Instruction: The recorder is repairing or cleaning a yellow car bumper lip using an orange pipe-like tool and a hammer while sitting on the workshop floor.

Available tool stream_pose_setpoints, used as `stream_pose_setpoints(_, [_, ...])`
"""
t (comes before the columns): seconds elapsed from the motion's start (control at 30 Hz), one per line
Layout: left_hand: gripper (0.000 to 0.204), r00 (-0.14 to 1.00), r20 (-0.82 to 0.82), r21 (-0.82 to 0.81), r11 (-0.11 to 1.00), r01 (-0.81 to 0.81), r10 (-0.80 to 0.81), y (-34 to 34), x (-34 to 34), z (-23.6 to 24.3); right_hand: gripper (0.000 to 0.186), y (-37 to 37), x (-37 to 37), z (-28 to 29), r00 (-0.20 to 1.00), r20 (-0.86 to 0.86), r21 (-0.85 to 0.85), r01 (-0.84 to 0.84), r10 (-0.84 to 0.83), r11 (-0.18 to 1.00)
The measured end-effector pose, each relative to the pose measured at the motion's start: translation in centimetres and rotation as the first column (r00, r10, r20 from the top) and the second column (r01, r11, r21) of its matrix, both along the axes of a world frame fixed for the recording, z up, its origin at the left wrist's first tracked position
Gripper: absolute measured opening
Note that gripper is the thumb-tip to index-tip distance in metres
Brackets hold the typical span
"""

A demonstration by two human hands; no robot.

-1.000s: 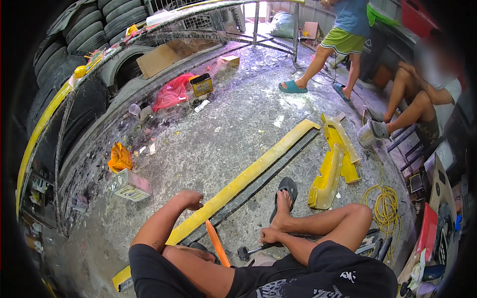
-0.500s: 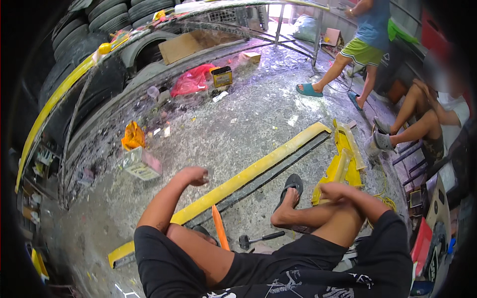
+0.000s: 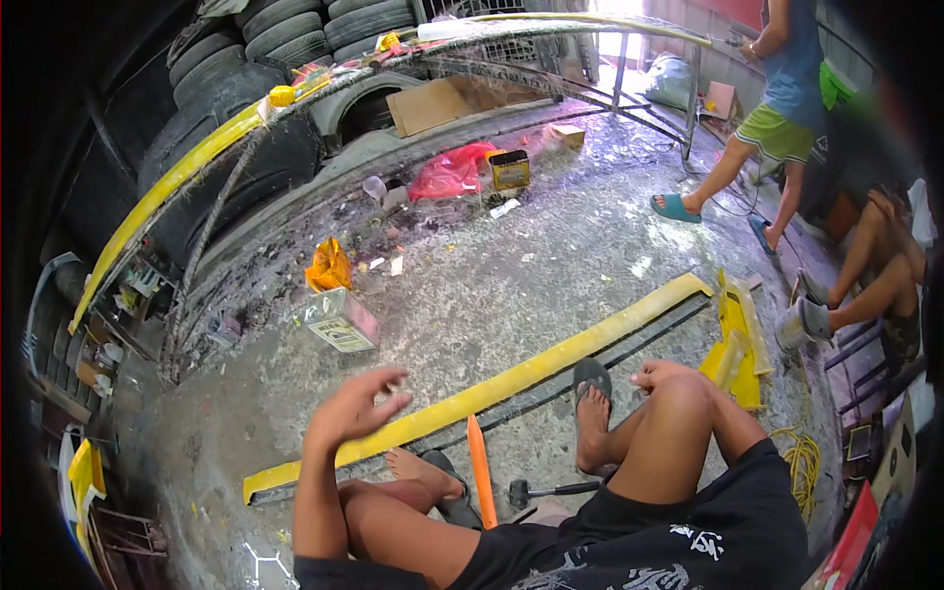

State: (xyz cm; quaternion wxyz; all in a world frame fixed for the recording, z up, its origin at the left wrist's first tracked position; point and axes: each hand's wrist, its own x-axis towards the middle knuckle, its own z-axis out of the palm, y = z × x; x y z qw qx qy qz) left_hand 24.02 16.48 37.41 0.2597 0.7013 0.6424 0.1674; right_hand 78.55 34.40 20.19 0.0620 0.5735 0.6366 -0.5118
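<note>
My left hand [image 3: 372, 398] hangs empty above the long yellow strip [image 3: 521, 382], its fingers apart. My right hand [image 3: 657, 377] is partly hidden behind my raised right knee, with fingers loosely bent and apart and nothing visible in them. A black-handled hammer [image 3: 560, 491] lies on the floor between my legs, beside an orange tapered piece [image 3: 481, 467]. The yellow strip stretches diagonally across the floor past my feet, with a dark edge along it. Bent yellow panels [image 3: 737, 349] lie to the right of it.
A person in green shorts [image 3: 767, 133] stands at a metal frame [image 3: 615, 74] bearing long yellow pieces; another person [image 3: 885, 285] sits at the right. A tin [image 3: 342, 320], orange bag [image 3: 328, 265], red plastic [image 3: 447, 172], coiled yellow cord [image 3: 798, 462] and stacked tyres [image 3: 275, 39] surround me.
My right hand has let go of the hammer handle and moved up beside my knee. My left hand's fingers have spread. The view has turned leftward, shifting the scene right.
</note>
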Motion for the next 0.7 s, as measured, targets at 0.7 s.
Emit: stream_pose_setpoints(0.7, [0.042, 0.930, -0.209, -0.273, 0.932, 0.241, -0.302, -0.3, 2.7, -2.2, 0.034, 5.0, -3.2, -0.6, 0.973, -0.029, -0.102, -0.230, 0.228, 0.968])
